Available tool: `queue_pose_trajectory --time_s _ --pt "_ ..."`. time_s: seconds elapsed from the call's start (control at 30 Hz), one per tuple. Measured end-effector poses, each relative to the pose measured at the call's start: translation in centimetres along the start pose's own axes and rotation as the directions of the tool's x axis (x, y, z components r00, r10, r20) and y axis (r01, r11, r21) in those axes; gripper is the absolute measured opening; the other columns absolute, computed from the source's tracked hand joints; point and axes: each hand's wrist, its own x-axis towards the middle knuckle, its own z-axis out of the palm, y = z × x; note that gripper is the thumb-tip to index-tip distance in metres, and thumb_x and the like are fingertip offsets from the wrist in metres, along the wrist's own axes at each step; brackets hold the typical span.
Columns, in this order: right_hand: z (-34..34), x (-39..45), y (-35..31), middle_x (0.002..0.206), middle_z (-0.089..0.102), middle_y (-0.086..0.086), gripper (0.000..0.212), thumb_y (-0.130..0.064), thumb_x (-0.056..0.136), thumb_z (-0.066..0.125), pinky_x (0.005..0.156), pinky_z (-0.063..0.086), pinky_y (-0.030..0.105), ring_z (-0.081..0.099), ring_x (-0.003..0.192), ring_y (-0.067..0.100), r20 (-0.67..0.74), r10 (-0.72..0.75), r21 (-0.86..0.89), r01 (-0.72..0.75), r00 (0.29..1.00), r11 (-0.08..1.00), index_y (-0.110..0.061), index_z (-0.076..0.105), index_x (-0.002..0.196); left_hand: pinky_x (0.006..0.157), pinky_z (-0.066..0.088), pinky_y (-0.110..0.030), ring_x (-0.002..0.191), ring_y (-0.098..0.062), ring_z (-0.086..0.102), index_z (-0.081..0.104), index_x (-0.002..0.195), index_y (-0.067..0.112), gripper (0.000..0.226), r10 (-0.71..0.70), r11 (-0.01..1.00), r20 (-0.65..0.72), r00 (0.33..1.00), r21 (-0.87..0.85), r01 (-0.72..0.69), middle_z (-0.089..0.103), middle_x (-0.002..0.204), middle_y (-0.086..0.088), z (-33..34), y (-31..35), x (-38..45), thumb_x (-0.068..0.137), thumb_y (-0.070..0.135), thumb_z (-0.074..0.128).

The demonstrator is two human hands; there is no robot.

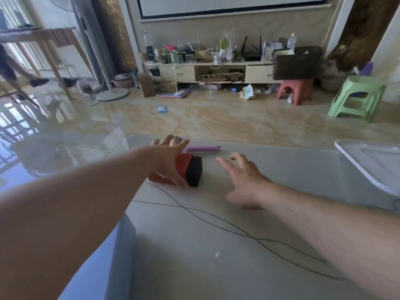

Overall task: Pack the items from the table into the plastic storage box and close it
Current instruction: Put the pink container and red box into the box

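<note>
Fingers spread, the left hand (pixel 171 159) arches over a red-and-black rectangular box (pixel 190 169) on the pale glossy table (pixel 216 234), thumb against its near side; the right hand (pixel 244 178) hovers open beside it, empty.

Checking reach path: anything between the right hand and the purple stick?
Nothing. Head view shows bare table between the right hand and the purple stick.

Premises are a home living room. Evidence: glossy marbled floor tiles (pixel 227 118), a low media cabinet (pixel 216 72) along the far wall crowded with cups, bottles and a router, and a projection screen (pixel 231 5) above it. A standing fan (pixel 104 61) occupies the far left; plastic stools (pixel 357 98) sit far right.
</note>
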Motion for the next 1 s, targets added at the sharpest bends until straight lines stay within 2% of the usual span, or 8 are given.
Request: queue_pose_trajectory --time_s 0.13,0.23,0.37,0.47,0.67,0.77,0.9,1.0 --pt "0.6 7.1 -0.9 0.166 0.001 -0.014 0.101 -0.004 0.079 0.051 0.111 0.039 0.048 0.016 0.15 0.032 -0.097 0.03 0.036 -0.027 0.995 0.999 -0.045 0.01 0.162 0.095 0.05 -0.041 0.118 -0.021 0.051 0.038 0.143 0.046 0.107 0.12 0.985 -0.034 0.992 -0.123 -0.123 0.036 0.143 0.013 1.2 -0.8 2.7 0.051 0.077 0.083" --pt "1.1 10.1 -1.7 0.168 0.003 -0.012 0.098 -0.002 0.084 0.048 0.116 0.035 0.051 0.015 0.149 0.035 -0.176 0.077 0.073 -0.065 0.981 0.995 -0.046 0.008 0.162 0.084 0.052 -0.035 0.098 -0.013 0.057 0.049 0.116 0.044 0.078 0.205 0.97 -0.082 0.975 -0.119 -0.213 0.055 0.113 0.015 1.6 0.2 2.7 0.052 0.074 0.083" --pt "1.2 9.8 -0.9 0.162 0.031 -0.005 0.08 -0.017 0.095 0.061 0.115 0.033 0.058 0.029 0.145 0.037 -0.079 0.072 -0.174 -0.085 0.994 0.981 -0.044 0.023 0.159 0.088 0.054 -0.04 0.097 -0.013 0.058 0.051 0.11 0.045 0.078 0.289 0.95 -0.07 0.955 -0.101 -0.295 0.057 0.105 0.017 1.6 2.6 1.0 0.047 0.078 0.081" --pt "0.7 6.4 1.1 0.114 0.053 0.002 0.01 -0.039 0.1 0.059 0.101 0.042 0.052 0.052 0.12 0.035 -0.129 0.094 -0.187 -0.117 0.987 0.975 -0.033 0.059 0.108 0.089 0.052 -0.04 0.1 -0.014 0.051 0.037 0.099 0.051 0.072 0.393 0.916 -0.046 0.918 -0.066 -0.395 0.054 0.11 0.018 2.5 5.3 -1.8 0.048 0.08 0.078" --pt "0.0 -6.2 3.2 0.084 0.067 0.003 0.023 -0.043 0.087 0.073 0.07 0.051 0.036 0.064 0.083 0.026 -0.091 0.16 -0.017 -0.162 0.983 0.987 -0.02 0.072 0.09 0.094 0.049 -0.051 0.116 -0.031 0.045 0.02 0.119 0.054 0.089 0.468 0.884 -0.106 0.877 0.04 -0.466 0.028 0.142 0.001 5.3 11.8 -10.2 0.056 0.049 0.084" --pt "-1.5 -12.6 2.1 0.079 0.064 -0.001 0.015 -0.034 0.084 0.072 0.062 0.047 0.033 0.063 0.078 0.023 -0.054 0.188 -0.006 -0.189 0.981 0.982 -0.02 0.067 0.082 0.086 0.056 -0.042 0.11 -0.025 0.048 0.039 0.116 0.045 0.077 0.482 0.863 -0.071 0.873 -0.134 -0.487 0.025 0.13 0.003 5.9 13.4 -15.4 0.057 0.034 0.087" --pt "-8.4 -20.6 0.3 0.088 0.058 -0.003 0.022 -0.033 0.089 0.07 0.063 0.046 0.034 0.062 0.082 0.026 -0.155 0.121 -0.106 -0.138 0.981 0.985 -0.021 0.057 0.076 0.056 0.063 -0.041 0.095 -0.023 0.056 0.05 0.121 0.037 0.078 0.46 0.791 -0.094 0.883 -0.407 -0.456 0.032 0.117 0.006 0.6 15.2 -22.6 0.056 0.022 0.091" --pt "-15.5 -29.0 1.5 0.093 0.06 0.0 0.016 -0.034 0.092 0.071 0.065 0.04 0.033 0.058 0.084 0.025 -0.322 0.1 -0.143 -0.153 0.941 0.978 -0.024 0.061 0.084 0.067 0.064 -0.04 0.1 -0.019 0.061 0.052 0.124 0.04 0.081 0.479 0.694 -0.255 0.84 -0.475 -0.541 0.048 0.118 0.005 -5.3 19.6 -27.8 0.057 0.027 0.095"
